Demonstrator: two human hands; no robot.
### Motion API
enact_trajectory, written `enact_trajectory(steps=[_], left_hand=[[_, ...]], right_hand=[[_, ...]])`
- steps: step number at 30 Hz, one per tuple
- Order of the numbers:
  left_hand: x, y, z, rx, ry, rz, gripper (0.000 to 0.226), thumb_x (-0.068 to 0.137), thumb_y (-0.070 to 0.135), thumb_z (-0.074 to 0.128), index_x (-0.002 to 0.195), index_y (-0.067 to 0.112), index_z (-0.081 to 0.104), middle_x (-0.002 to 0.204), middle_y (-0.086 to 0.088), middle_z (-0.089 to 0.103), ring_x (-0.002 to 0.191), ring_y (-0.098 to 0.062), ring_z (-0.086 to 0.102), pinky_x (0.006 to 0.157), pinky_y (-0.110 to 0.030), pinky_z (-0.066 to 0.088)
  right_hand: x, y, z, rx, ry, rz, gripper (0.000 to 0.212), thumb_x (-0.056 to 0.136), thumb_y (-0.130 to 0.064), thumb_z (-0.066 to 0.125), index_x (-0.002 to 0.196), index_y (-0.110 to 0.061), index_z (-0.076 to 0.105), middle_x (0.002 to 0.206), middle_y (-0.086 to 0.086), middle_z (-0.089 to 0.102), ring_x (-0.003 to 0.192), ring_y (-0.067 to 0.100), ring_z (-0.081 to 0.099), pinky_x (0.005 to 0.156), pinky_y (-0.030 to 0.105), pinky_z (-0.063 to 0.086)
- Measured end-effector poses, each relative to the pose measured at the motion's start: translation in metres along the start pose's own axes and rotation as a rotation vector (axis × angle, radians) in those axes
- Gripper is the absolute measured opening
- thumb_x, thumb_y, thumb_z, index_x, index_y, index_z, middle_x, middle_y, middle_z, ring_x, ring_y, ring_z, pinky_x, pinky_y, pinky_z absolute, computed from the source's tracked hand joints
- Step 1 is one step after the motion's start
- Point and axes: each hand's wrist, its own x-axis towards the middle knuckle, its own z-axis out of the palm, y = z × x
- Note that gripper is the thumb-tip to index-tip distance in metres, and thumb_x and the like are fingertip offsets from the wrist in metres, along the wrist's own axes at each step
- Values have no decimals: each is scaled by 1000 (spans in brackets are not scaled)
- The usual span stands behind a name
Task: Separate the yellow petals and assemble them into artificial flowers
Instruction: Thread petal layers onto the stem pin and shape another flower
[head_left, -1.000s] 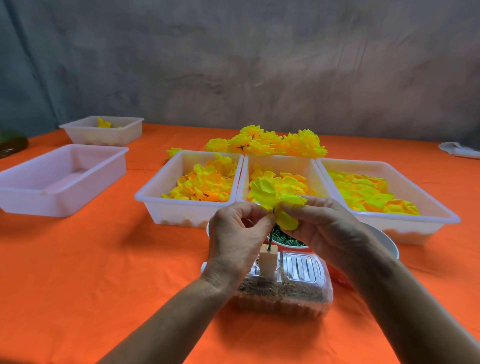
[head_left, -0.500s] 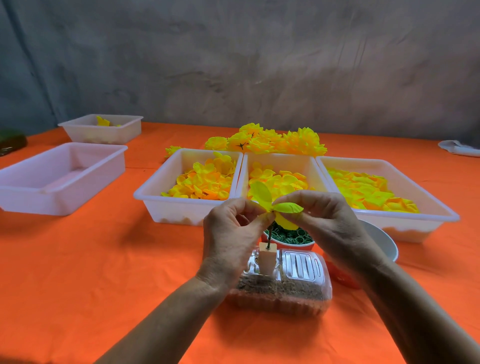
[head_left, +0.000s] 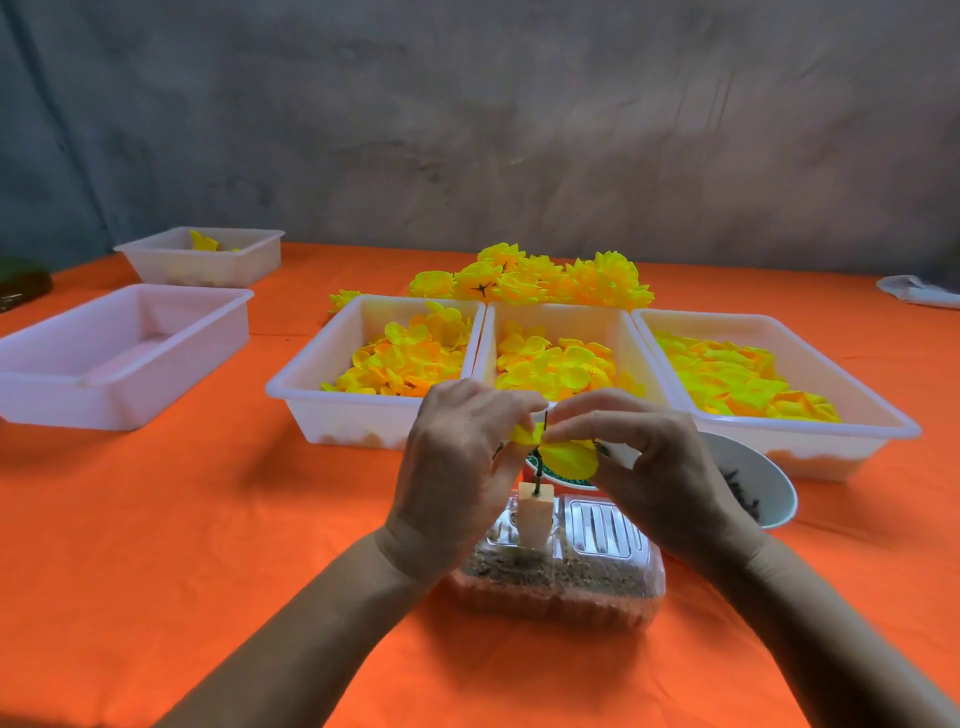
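**Both hands pinch petals onto an upright stem at the near edge of the table**

Three white trays stand side by side across the middle of the orange table (head_left: 156, 519), each holding loose yellow petals: the left tray (head_left: 311, 395), the middle tray (head_left: 613, 325) and the right tray (head_left: 883, 421). Behind them, toward the far edge, lies a heap of finished yellow flowers (head_left: 545, 280). Off toward the left edge sit two more trays: a pink-tinted one (head_left: 119, 358) with nothing showing inside, and farther back a smaller white tray (head_left: 202, 260) with a few yellow pieces in it. A white bowl (head_left: 769, 483) with dark bits sits just right of the hands, partly hidden by the right wrist. A green-rimmed cup behind the hands is mostly blocked by them.

Near the front edge, a clear plastic box (head_left: 571, 582) filled with brownish grains carries a pale block (head_left: 534, 512), and a thin dark stem (head_left: 540, 465) stands in that block, nearly upright, its long axis vertical and its tip poking up between the fingers.

Both forearms reach in from the near edge and meet over the box. The left hand (head_left: 457, 462) shows its back, its fingers curled in and pinching a yellow petal (head_left: 569, 457) against the stem. The right hand (head_left: 660, 467) arches from the other side, thumb and forefinger pinched on the petals at the stem's top, remaining fingers bent loosely. The petals hang out flat below the fingertips, above the block.
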Motion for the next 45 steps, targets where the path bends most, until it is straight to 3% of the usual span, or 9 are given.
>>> enact_trajectory(steps=[5,11,20,25,30,33,37,42,45], left_hand=[[-9,-2,4,-10,12,44,4,75,7,73,78,6,71,76,-4,69,74,-25,62,72,-38,43],[-19,-6,6,9,-54,66,3,76,6,73,79,8,74,79,-2,69,75,-28,64,71,-41,45],[-29,-11,11,49,-55,88,5,76,7,73,72,7,72,74,-1,68,73,-26,61,71,-40,45],[-35,-17,12,19,-42,99,9,82,10,68,74,8,72,78,2,69,77,-24,60,74,-42,46],[-36,-18,9,0,-82,138,7,71,0,72,73,7,71,82,2,71,80,-23,63,79,-44,46],[-35,-15,3,-83,-136,56,17,64,7,63,78,6,72,88,1,70,85,-24,62,82,-43,45],[-30,-9,0,-343,-87,-197,23,78,22,58,77,4,72,87,-2,69,89,-17,62,79,-43,49],[-17,-8,11,-494,-139,-458,19,74,30,76,77,11,74,83,1,70,86,-12,65,82,-36,52],[-17,-11,18,-613,-192,-552,7,69,19,79,74,15,75,81,2,70,83,-12,66,80,-30,52]], right_hand=[[-6,6,4,-146,31,-81,15,72,-17,71,84,-9,75,88,-2,70,85,20,64,72,36,52],[-14,12,10,-226,34,-135,7,72,-8,74,79,-9,75,88,-1,67,83,20,62,72,27,48],[-24,23,17,-237,50,-141,6,73,-9,72,77,-11,75,81,0,67,77,21,60,60,36,52],[-28,27,19,-224,60,-151,12,71,-5,73,81,-11,76,82,0,67,77,20,60,60,35,52],[-29,27,16,-86,30,-49,22,70,4,74,85,-12,76,88,-1,69,86,22,62,63,35,55],[-28,27,14,-55,1,7,35,67,15,72,87,-14,76,91,-2,70,93,21,62,70,25,53],[-27,27,14,-73,16,46,46,68,26,61,85,-15,76,92,-4,70,96,17,61,77,19,49],[-27,26,15,-69,44,90,44,71,26,58,82,-12,76,91,-4,70,96,15,61,78,16,46],[-28,25,15,-54,34,122,43,71,25,59,82,-12,76,90,-4,71,97,15,61,78,17,47]])
